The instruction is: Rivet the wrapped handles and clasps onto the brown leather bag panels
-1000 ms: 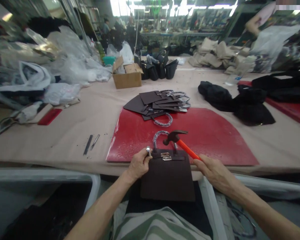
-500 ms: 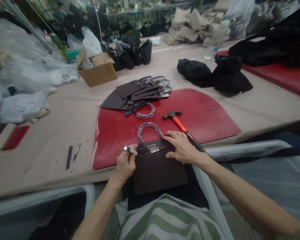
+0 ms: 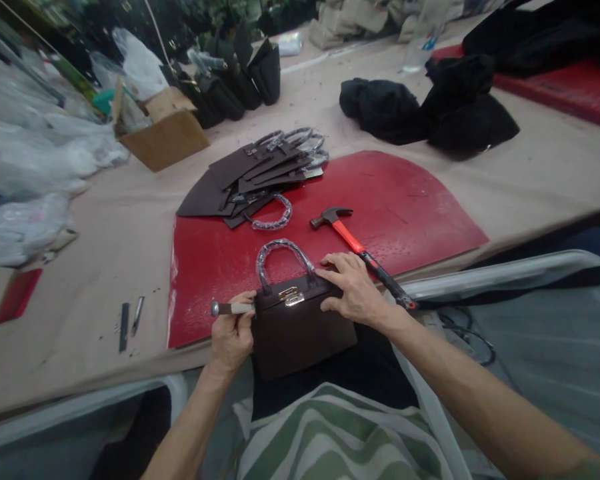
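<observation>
A dark brown bag panel point(image 3: 300, 333) with a metal clasp point(image 3: 291, 296) and a plastic-wrapped handle point(image 3: 283, 245) lies over the near edge of a red board point(image 3: 395, 213). At its left side my left hand point(image 3: 233, 337) is closed on a short tool point(image 3: 234, 308) with a round metal end; the tool's other end meets the panel's edge. My right hand point(image 3: 353, 287) grips the panel's upper right corner, thumb on the front. Beyond it on the board lies a hammer point(image 3: 347, 235) with an orange and black handle.
Similar brown pieces point(image 3: 260, 173) with wrapped handles are heaped at the board's back left. Two thin tools point(image 3: 125, 327) lie at left. Farther back are a cardboard box point(image 3: 165, 139), black bags point(image 3: 235, 83), black cloth point(image 3: 390, 110) and a clear bottle point(image 3: 423, 43).
The view has tilted downward and shifted. The tool in my left hand now lies more level, pointing left, and more of it shows. My right hand keeps its hold on the panel.
</observation>
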### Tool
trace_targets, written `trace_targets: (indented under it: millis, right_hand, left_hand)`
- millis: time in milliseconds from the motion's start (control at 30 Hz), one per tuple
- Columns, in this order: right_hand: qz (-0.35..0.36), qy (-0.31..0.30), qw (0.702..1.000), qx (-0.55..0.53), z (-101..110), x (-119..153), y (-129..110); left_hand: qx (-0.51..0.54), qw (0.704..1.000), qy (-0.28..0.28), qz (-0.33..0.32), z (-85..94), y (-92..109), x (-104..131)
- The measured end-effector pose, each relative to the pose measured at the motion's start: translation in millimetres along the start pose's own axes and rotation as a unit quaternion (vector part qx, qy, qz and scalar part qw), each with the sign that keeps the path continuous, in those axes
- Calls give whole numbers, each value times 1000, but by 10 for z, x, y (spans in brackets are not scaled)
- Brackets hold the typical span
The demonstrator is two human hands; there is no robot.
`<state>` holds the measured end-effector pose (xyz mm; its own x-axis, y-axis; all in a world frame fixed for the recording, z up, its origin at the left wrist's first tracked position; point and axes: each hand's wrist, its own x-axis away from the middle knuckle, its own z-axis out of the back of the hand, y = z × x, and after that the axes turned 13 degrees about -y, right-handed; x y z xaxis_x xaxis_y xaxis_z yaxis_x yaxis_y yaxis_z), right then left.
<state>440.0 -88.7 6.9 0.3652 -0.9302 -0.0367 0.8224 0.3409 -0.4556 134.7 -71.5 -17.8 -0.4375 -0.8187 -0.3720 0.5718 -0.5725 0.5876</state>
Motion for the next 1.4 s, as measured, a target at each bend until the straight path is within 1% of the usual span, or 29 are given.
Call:
trace_targets:
  millis: [233,300,367,433,500,533,600,667,733,833,900,967,1067,1167,1400]
  right_hand:
    - [-11,13,1000,-19,-18,5,6]
    - [-15,15,1000,-23,-17,-3,6]
    - [-18,18,999,-24,-24,-10,7]
    - [-18,20,999,-23,-37,-13,9]
    - [-18,24,999,-21,-53,-13,13]
    - [-18,26,999,-21,-61,-13,15]
    - [-18,29,999,-21,-69,-12,17]
    - [-17,34,999,-24,-67,-12,14]
    - [-16,38,999,-29,-55,-11,5]
    - [-20,38,999,-32,-30,-9,-15]
    - [-23,38,999,-30,-20,-5,-25]
    - [-26,40,998,-30,-23,7,-30]
    - [-37,53,997,-40,-52,39,-31]
    - [-48,68,995,-55,-90,72,-25]
    - [-54,55,995,-61,-84,66,-22]
  left_hand:
    - [-9,1000,-7,17,8,47,-7]
    - [4,999,-1,32,11,67,-1]
    - [41,996,21,72,23,103,0]
    - [89,987,58,122,37,168,-15]
    - [118,979,91,141,35,275,-65]
    - [127,978,100,134,17,344,-104]
    - [143,981,88,99,-66,499,-208]
    - [161,984,60,57,-212,642,-328]
    - [163,986,30,17,-393,733,-437]
    - [144,989,2,-27,-626,746,-534]
    - [130,991,-10,-39,-706,703,-551]
    - [120,992,-13,-32,-727,658,-547]
    - [116,993,-19,-17,-709,623,-534]
    - [131,991,-25,-28,-700,620,-527]
    - [186,982,-15,-26,-732,661,-495]
